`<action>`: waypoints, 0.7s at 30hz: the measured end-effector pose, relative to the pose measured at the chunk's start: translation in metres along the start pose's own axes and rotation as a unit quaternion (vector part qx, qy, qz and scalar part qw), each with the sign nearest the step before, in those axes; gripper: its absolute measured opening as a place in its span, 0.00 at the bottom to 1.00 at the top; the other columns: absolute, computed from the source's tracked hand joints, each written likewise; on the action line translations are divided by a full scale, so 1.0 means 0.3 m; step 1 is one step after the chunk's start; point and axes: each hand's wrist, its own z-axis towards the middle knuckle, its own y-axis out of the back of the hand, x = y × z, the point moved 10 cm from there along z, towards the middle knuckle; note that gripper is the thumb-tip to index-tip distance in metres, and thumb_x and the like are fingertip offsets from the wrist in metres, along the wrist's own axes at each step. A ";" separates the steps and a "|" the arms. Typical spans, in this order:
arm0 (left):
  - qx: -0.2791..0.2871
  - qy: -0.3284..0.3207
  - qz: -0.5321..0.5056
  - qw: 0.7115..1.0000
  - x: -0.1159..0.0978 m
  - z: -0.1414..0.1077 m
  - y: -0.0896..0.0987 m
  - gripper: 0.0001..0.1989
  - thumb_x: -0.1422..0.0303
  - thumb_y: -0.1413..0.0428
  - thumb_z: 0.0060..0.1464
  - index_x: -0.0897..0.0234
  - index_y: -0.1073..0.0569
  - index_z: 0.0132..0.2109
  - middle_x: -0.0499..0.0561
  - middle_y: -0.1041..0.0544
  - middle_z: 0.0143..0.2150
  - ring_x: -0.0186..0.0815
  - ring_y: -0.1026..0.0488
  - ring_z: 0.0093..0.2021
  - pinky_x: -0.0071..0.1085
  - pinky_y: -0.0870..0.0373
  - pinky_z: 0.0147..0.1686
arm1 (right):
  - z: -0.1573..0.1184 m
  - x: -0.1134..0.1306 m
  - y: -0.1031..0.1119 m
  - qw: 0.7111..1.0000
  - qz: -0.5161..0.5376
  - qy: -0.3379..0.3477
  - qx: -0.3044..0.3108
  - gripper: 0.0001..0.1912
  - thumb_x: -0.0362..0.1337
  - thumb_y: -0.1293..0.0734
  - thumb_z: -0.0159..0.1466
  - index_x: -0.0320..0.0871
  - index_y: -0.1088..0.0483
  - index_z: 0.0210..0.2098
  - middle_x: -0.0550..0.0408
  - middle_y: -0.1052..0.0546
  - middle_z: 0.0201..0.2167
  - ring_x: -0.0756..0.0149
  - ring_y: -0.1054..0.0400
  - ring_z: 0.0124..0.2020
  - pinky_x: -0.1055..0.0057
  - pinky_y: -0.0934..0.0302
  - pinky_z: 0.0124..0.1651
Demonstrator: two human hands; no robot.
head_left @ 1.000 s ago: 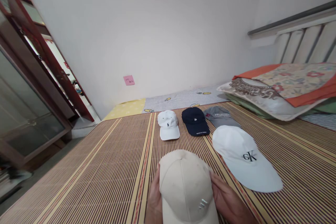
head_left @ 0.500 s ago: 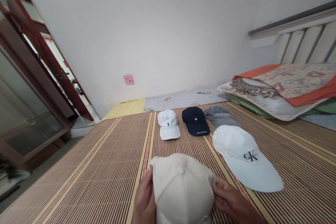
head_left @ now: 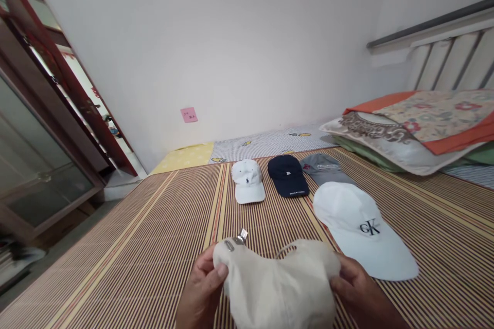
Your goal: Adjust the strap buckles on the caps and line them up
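Note:
A beige cap (head_left: pixel 278 288) is held low in the middle of the view, its back edge with a metal buckle facing away from me. My left hand (head_left: pixel 203 285) pinches its left side, the thumb on the fabric. On its right side, my right hand (head_left: pixel 357 288) grips the cap between thumb and fingers. Beyond it lie a small white cap (head_left: pixel 248 182), a navy cap (head_left: pixel 288 176) and a grey cap (head_left: pixel 326 168) in a row. A larger white cap (head_left: pixel 365 231) with black letters rests to the right, partly in front of the grey one.
The caps lie on a striped mat (head_left: pixel 127 236). Stacked pillows (head_left: pixel 386 139) with an orange-edged floral cloth (head_left: pixel 443 115) are at the right. A pink note (head_left: pixel 189 114) is on the wall. A glass-panelled door (head_left: pixel 34 164) stands at the left.
The beige cap has been turned and tipped so its back opening and buckle now show. Both hands have moved apart, still holding its sides.

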 end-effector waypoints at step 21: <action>-0.020 -0.071 0.306 0.949 0.082 0.133 -0.069 0.05 0.68 0.44 0.55 0.62 0.29 0.31 0.47 0.29 0.30 0.38 0.33 0.34 0.31 0.36 0.36 | 0.111 -0.027 0.104 0.946 -0.310 0.075 -0.060 0.22 0.45 0.28 0.58 0.45 0.21 0.51 0.45 0.16 0.48 0.42 0.24 0.49 0.54 0.31 0.53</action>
